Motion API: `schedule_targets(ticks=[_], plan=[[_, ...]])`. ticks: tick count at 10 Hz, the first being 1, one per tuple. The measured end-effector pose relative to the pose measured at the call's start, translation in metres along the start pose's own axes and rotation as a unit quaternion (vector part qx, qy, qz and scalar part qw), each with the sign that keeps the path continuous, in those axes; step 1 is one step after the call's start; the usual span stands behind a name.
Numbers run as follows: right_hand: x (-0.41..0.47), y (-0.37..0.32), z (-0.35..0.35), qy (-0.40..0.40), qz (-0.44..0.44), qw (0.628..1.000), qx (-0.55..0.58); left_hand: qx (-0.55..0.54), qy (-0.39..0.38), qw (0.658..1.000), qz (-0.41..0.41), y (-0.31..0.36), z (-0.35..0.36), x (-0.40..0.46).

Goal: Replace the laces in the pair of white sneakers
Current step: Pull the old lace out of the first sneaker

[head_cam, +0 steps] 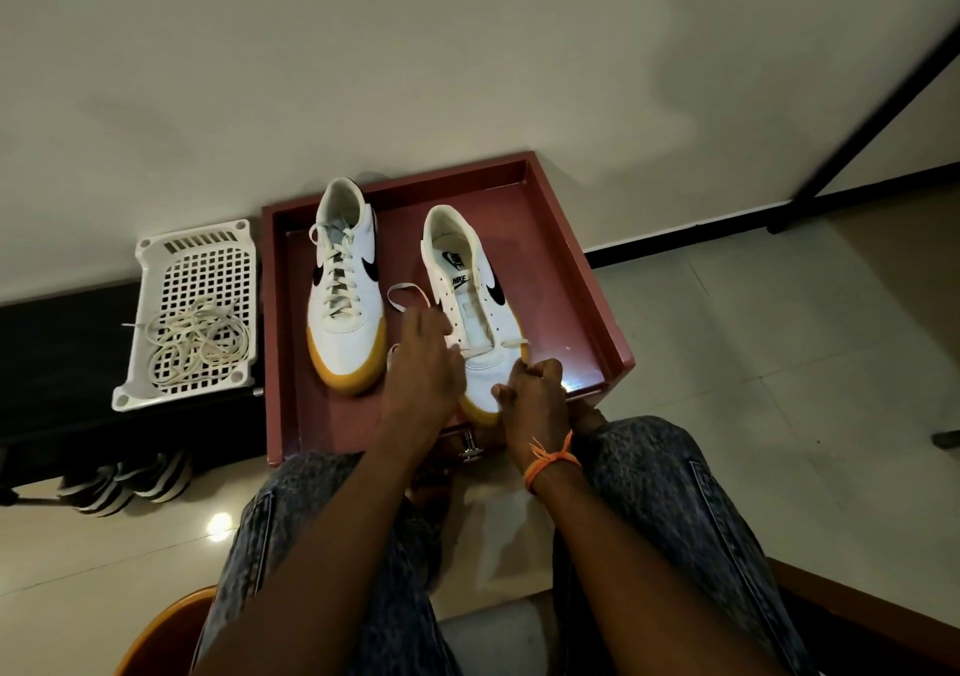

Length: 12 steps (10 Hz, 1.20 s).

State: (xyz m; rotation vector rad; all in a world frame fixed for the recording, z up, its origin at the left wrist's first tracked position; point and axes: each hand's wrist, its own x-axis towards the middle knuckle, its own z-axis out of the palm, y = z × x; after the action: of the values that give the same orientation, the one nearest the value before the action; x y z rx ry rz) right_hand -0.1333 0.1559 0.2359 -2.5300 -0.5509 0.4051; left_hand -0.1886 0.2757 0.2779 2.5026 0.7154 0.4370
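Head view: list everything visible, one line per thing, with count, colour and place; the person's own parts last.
laced sneaker: one, white with tan toe, left in tray.
unlaced sneaker: one, white, right in tray, lace only through lowest eyelets.
new lace: one, white, looping between the sneakers.
tray: one, reddish-brown, against the wall.
basket: one, white, left of tray.
loose laces: a cream tangle, in basket.
striped shoes: dark pair, on floor at left.
left hand: gripping the lace.
right hand: curled at the unlaced sneaker's toe, pulling a lace end.

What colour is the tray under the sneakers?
Dark red tray, clearest in the head view.
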Motion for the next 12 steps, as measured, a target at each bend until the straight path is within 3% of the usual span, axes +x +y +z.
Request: schedule_targets(ticks=[1, 2, 3, 5, 6, 8, 10, 12], plan=[[0.0, 0.001, 0.002, -0.001, 0.017, 0.999, 0.047, -0.011, -0.063, 0.998, 0.007, 0.011, 0.024, 0.013], [0.002, 0.003, -0.004, -0.033, 0.049, 0.996, 0.061, -0.022, -0.079, 0.996, -0.031, 0.017, 0.037, 0.018], [0.005, 0.006, -0.007, -0.045, 0.067, 0.994, 0.07, -0.049, -0.053, 0.996, -0.05, 0.022, 0.038, 0.022], [0.005, 0.007, 0.007, -0.002, 0.02, 0.999, 0.05, -0.09, -0.021, 0.993, -0.075, 0.006, 0.023, 0.005], [0.005, 0.005, 0.005, 0.006, 0.0, 1.0, 0.011, -0.09, 0.004, 0.987, -0.135, -0.015, 0.013, -0.012], [0.003, 0.006, 0.003, 0.008, -0.007, 1.0, 0.018, -0.073, -0.045, 0.984, -0.153, -0.009, 0.012, -0.01], [0.004, 0.002, -0.002, 0.021, -0.013, 1.0, -0.013, -0.022, -0.029, 0.996, -0.086, 0.0, 0.019, -0.019], [0.008, 0.004, -0.001, 0.044, -0.065, 0.994, 0.074, -0.005, -0.042, 0.999, -0.015, 0.012, 0.034, -0.006]])
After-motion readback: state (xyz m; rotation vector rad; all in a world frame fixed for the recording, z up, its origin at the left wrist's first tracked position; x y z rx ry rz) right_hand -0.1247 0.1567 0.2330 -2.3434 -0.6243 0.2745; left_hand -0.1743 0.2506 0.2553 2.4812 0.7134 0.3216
